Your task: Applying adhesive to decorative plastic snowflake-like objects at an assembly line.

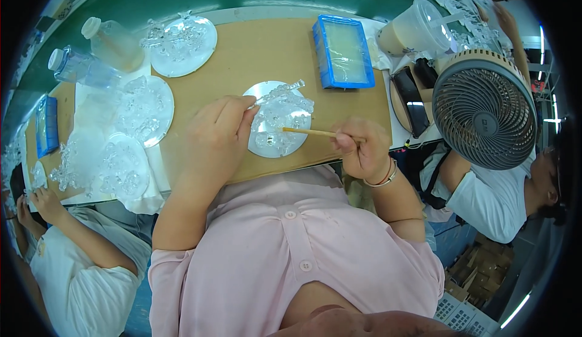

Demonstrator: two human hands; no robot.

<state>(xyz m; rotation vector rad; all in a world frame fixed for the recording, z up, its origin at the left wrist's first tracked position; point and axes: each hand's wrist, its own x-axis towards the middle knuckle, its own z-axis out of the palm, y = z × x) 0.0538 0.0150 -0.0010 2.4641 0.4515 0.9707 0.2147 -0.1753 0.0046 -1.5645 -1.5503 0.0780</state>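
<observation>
Wooden stick pinched in the right hand points at clear pieces on a round plate, steadied by left hand fingertips near the desk's front edge.

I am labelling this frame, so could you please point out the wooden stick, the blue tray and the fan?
wooden stick (308,132), head view, middle of its shaft.
blue tray (319,49), head view, its left rim.
fan (484,110), head view, centre of its grille.

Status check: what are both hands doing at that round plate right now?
Left hand steadying round plate of clear pieces. Right hand gripping thin wooden stick, tip on plate. Nothing between them.
</observation>
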